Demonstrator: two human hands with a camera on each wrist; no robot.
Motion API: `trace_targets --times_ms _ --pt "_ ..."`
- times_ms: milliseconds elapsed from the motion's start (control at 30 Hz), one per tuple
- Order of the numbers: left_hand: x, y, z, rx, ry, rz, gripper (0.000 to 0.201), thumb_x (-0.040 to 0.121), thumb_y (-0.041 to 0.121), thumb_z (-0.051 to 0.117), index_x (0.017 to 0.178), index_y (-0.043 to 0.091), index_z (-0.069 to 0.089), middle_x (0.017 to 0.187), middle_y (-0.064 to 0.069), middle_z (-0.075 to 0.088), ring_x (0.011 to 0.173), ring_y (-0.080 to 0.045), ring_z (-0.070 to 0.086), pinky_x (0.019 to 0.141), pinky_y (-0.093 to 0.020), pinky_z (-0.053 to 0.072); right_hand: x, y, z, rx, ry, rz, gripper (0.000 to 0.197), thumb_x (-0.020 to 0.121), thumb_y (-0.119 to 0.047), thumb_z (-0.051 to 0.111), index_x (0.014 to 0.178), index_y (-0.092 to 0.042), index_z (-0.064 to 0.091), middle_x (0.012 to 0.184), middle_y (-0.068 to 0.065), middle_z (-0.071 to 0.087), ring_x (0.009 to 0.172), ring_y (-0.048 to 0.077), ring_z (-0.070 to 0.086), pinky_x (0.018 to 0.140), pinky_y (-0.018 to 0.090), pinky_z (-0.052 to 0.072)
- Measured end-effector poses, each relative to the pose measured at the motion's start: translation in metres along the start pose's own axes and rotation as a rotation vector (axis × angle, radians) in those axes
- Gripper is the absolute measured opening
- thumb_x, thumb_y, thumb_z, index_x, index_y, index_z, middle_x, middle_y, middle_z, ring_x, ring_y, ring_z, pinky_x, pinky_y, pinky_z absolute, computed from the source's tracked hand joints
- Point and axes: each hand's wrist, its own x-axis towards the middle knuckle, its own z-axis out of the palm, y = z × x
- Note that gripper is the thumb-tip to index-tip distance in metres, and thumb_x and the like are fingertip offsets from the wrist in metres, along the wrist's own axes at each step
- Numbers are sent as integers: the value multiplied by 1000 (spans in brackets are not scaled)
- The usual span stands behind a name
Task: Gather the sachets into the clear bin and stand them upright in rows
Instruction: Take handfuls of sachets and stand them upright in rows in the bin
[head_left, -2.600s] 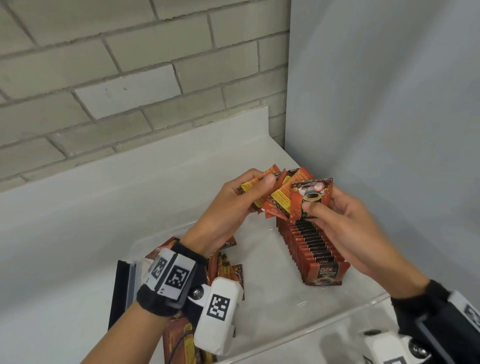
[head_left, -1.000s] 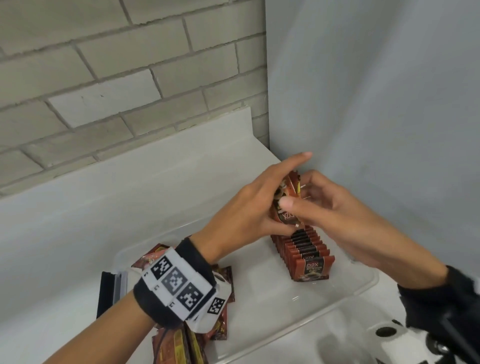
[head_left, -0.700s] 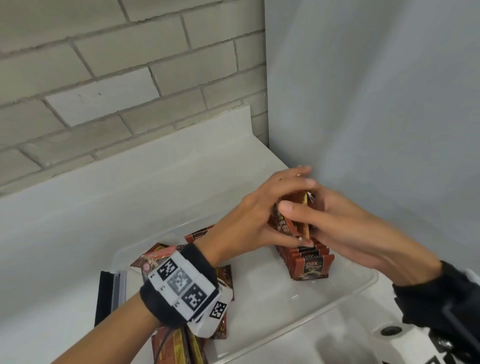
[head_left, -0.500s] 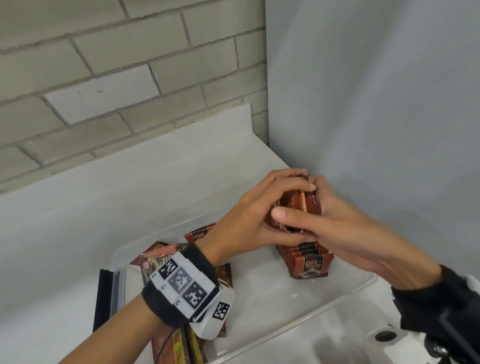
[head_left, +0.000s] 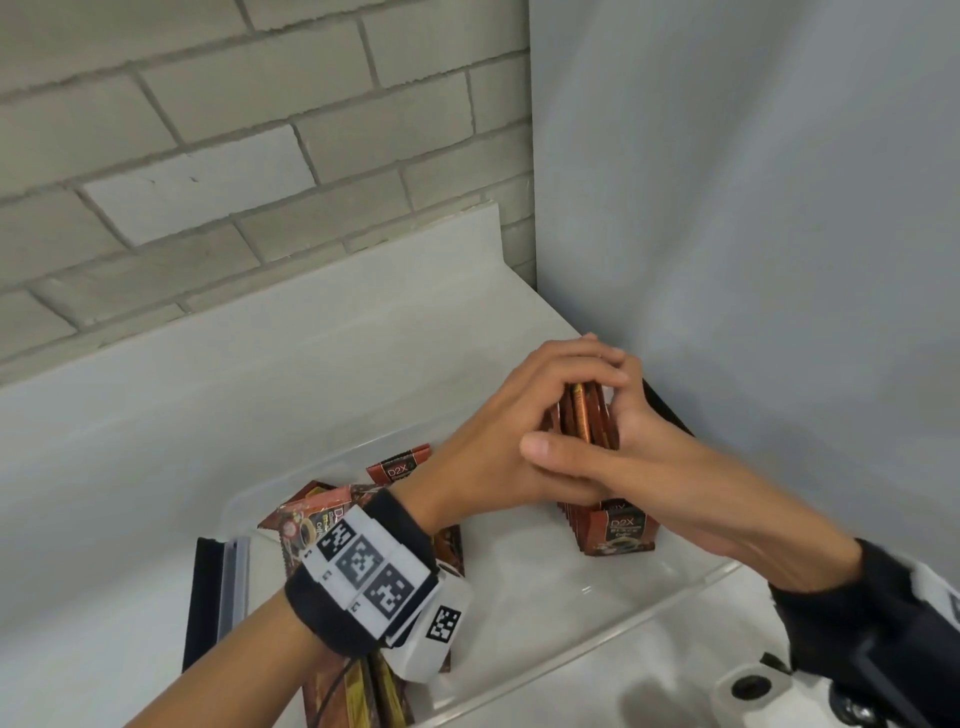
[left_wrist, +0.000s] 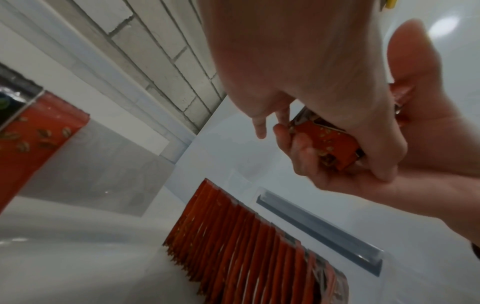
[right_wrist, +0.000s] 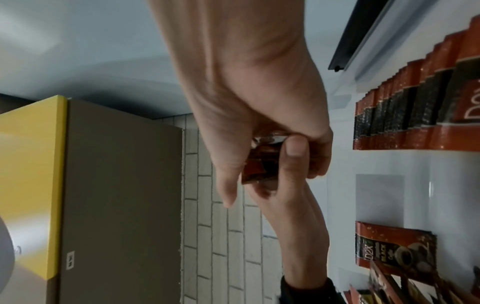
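Both hands grip one squared-up bundle of red-brown sachets (head_left: 586, 415) just above the far end of the upright sachet row (head_left: 615, 532) in the clear bin (head_left: 587, 644). My left hand (head_left: 524, 410) curls its fingers over the bundle's top and left side. On the right side, my right hand (head_left: 641, 439) clamps it, thumb across the front. In the left wrist view the bundle (left_wrist: 327, 142) hangs clear above the row (left_wrist: 246, 236). The right wrist view shows the bundle (right_wrist: 262, 164) mostly hidden by fingers.
Loose sachets (head_left: 322, 519) lie in a heap at the bin's left end, one of them (head_left: 400, 465) leaning near the back wall. A black strip (head_left: 208, 597) sits at the bin's left outside edge. Grey walls close in at the back and right. A yellow-edged box (right_wrist: 31, 185) stands nearby.
The fanned-out sachets have been pressed into one tight bundle. Both hands moved down and away with it, to just over the far end of the row.
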Motion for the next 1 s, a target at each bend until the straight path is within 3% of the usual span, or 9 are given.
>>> trace_targets --times_ms 100,167,267,433,500,600,667,833,1000 --pt "1 -1 0 98 -53 6 73 70 15 84 129 22 42 139 1 42 141 -21 29 115 -46 28 0 0 -4 45 -36 63 60 71 -37 71 120 -38 37 119 -4 60 108 -3 61 85 23 55" --pt "2 -1 -1 179 -84 13 72 72 22 84 131 23 42 141 -2 44 141 -21 28 115 -50 26 1 1 -8 93 -57 105 46 81 -23 70 122 -23 48 115 0 65 109 6 64 90 30 54" --pt "3 -1 -2 236 -135 6 77 72 25 82 134 26 36 142 3 42 142 -17 26 116 -52 22 1 0 -11 169 -63 114 21 88 0 59 107 -8 61 93 7 67 92 14 68 80 31 54" --pt "3 4 -2 104 -168 -78 107 65 26 87 141 32 13 152 -1 32 144 -22 25 111 -55 28 2 4 -15 263 -22 141 23 85 10 56 87 -9 69 81 9 69 77 18 69 64 29 54" --pt "2 3 -4 47 -149 -111 114 61 29 89 142 34 9 154 -3 27 144 -20 24 112 -54 30 1 4 -18 311 -14 142 19 80 6 62 92 -6 71 89 13 73 79 22 71 63 28 58" --pt "-1 2 -12 -29 -91 -217 114 58 27 91 138 39 11 151 -1 24 143 -11 23 116 -30 27 1 6 -23 339 30 145 31 69 -4 69 100 -3 70 99 19 73 86 30 72 72 34 60" --pt "-3 2 -17 -81 -27 -279 102 63 29 88 133 40 15 142 4 32 133 -6 35 110 -23 33 0 7 -25 340 70 137 34 69 -9 71 103 -3 71 102 20 72 94 34 70 81 41 57" --pt "1 8 -23 -285 85 -441 67 67 23 85 116 25 39 107 4 52 91 -10 59 81 -38 55 3 8 -23 386 126 93 33 75 -14 68 106 -3 69 105 19 72 96 33 70 83 40 55" --pt "4 14 -30 -392 86 -473 46 69 16 77 109 18 54 91 3 56 88 -21 62 76 -40 56 3 6 -21 446 84 70 41 78 -35 59 107 -9 71 107 14 73 96 25 71 83 39 58"
